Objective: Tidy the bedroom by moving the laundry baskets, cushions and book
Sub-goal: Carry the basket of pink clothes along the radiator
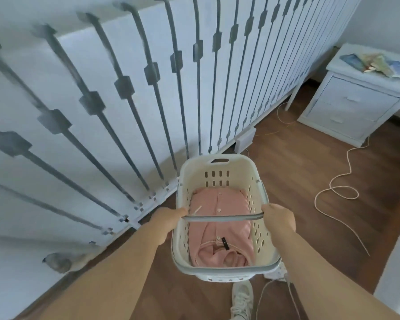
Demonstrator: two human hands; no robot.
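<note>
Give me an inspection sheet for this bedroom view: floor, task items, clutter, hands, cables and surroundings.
Surface: brown wooden floor, bare apart from the cord and a shoe.
Job's things: white laundry basket held up over the floor, a pink garment inside; cushions and book: nothing seen for certain.
Clutter: papers on the white nightstand.
Hands: left hand and right hand each grip an end of the basket's grey handle.
Cables: a pale cord loops across the floor on the right.
Surroundings: white bed frame with dark bars on the left; a white shoe below the basket.
</note>
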